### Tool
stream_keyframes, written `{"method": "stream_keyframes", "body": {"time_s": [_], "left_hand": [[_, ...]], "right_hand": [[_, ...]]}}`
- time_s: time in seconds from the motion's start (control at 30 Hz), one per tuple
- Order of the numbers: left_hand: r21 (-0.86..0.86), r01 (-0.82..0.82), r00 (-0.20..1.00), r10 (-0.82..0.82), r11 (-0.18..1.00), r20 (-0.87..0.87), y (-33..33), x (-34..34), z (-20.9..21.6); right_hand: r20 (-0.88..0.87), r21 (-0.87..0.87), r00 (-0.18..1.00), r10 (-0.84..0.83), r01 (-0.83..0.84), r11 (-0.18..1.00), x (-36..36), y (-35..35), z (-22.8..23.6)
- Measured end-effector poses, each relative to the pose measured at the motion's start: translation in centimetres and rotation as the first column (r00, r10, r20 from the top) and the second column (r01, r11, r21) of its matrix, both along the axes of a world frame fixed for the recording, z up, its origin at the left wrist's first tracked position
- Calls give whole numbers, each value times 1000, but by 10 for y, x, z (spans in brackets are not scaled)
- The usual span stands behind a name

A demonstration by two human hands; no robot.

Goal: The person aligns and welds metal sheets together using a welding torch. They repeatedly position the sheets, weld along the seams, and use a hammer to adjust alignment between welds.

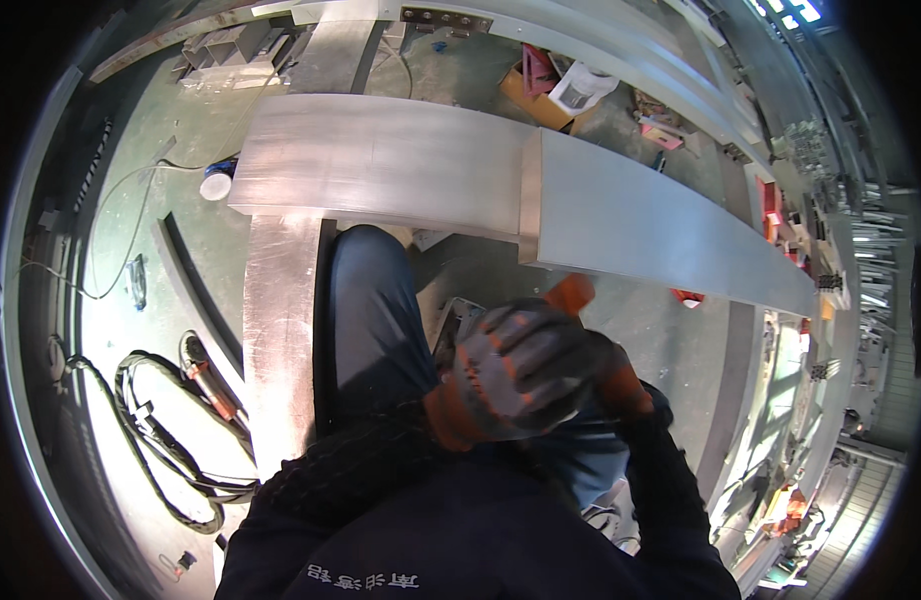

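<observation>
My left hand (pixel 521 375), in a grey glove with orange patches and cuff, is closed above my lap, its fingers curled toward my right hand. My right hand (pixel 616 380) is mostly hidden behind it and blurred; an orange part and the dark sleeve show. The gloves meet or overlap, and whatever may lie between them cannot be made out. An orange stub (pixel 571 293) sticks out above the left glove; whether it is a gloved finger or an object is unclear. Just beyond lies a long silvery metal beam (pixel 631 205), which neither hand visibly touches.
A broad metal bar (pixel 281 340) runs beside my left knee (pixel 376 290). Left of it, black cables (pixel 131 420) and an orange-and-black power tool (pixel 209 378) lie on the floor. A cardboard box (pixel 529 100) stands beyond the beam. A blue-and-white roll (pixel 218 182) sits near the beam's left end.
</observation>
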State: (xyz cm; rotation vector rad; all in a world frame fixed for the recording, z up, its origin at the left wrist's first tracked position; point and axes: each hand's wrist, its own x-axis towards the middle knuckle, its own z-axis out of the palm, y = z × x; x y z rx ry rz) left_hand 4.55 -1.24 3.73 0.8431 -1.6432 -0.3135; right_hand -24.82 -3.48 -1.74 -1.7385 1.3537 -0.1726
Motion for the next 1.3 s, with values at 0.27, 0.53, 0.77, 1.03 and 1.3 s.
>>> {"method": "stream_keyframes", "body": {"time_s": [0.27, 0.53, 0.77, 1.03, 1.3], "left_hand": [[467, 626, 325, 335, 625, -884, 11, -74, -65], [292, 724, 33, 391, 626, -920, -60, -100, -42], [227, 807, 7, 376, 545, -926, -67, -95, -44], [302, 752, 100, 352, 586, -931, -62, -90, -40], [325, 722, 153, 316, 611, -936, -65, -92, -43]], "right_hand": [[140, -186, 970, -198, 222, 957, 43, 46, 191], [-89, -503, 983, -161, 95, 859, 117, -44, 182], [-384, -682, 922, 47, -318, 658, 119, -82, 158], [-258, -641, 962, -88, -103, 760, 141, -84, 168], [-328, -781, 942, -79, -223, 583, 145, -94, 172]]}}
